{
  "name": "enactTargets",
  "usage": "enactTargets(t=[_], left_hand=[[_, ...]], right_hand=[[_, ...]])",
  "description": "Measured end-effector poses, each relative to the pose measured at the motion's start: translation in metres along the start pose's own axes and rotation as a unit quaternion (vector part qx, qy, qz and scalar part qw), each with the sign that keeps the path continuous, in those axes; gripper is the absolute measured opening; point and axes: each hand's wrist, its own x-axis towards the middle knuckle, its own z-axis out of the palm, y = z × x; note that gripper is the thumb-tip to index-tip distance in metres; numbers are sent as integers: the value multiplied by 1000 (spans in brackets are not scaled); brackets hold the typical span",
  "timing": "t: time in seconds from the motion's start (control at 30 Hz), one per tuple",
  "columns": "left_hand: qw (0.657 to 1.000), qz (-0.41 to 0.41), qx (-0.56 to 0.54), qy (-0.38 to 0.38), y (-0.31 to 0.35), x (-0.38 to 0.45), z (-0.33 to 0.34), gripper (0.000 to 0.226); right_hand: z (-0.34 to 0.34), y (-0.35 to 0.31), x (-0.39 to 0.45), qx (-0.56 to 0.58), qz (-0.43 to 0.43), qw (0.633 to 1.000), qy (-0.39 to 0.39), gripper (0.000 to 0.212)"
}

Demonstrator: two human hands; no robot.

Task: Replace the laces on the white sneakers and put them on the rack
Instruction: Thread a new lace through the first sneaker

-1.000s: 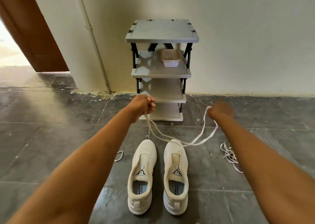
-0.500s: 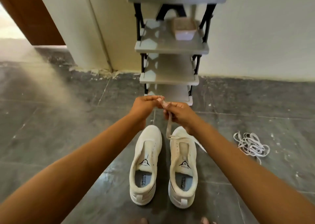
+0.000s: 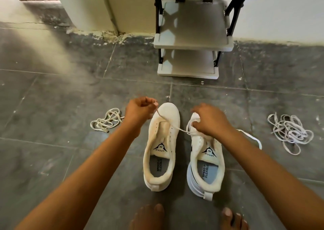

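**Two hands on one lace, sneakers side by side on the floor**

Two loose bundles of lace flank the scene. Farthest left, a small cream lace pile (image 3: 107, 120) lies on the grey tiled floor (image 3: 52, 93), just beside the left forearm. Next comes the left hand (image 3: 139, 109), fingers curled, pinching the end of a white lace (image 3: 168, 123) above the toe of the left sneaker (image 3: 162, 147). That lace runs slanting down across the left sneaker's toe and tongue opening to the right sneaker (image 3: 206, 158), where the right hand (image 3: 209, 120) is curled over the forefoot, its fingers gripping the lace at the eyelets. The other end of the lace (image 3: 252, 137) trails out on the floor beyond the right wrist.

Both sneakers stand upright on the floor, toes pointing toward the rack (image 3: 191, 42), the pair close together but not touching; the left one shows no lace in its eyelets. The rack stands against the wall beyond the toes, well apart from them. Farthest right, a larger tangle of white laces (image 3: 289, 133) lies on the tiles. Bare toes (image 3: 150, 215) show at the bottom edge, behind the heels.
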Motion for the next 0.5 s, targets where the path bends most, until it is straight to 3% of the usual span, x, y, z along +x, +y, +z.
enactTargets(t=[0.07,0.13,0.2,0.27,0.37,0.5], left_hand=[[999,0,25,-38,-2,-5,1,9],[998,3,16,-64,-4,-10,1,9],[998,12,13,-52,-5,-10,1,9],[999,20,6,-24,-6,-10,1,8],[999,1,37,-9,-15,-3,-2,13],[963,-73,225,-126,-36,4,-5,48]], right_hand=[[4,-21,0,212,-40,976,28,38],[8,-44,-1,456,-37,889,-27,36],[13,-59,-3,570,-9,820,-54,31],[17,-64,-3,617,13,786,-38,24],[27,-62,4,603,53,796,-2,15],[50,-62,11,577,123,808,-5,12]])
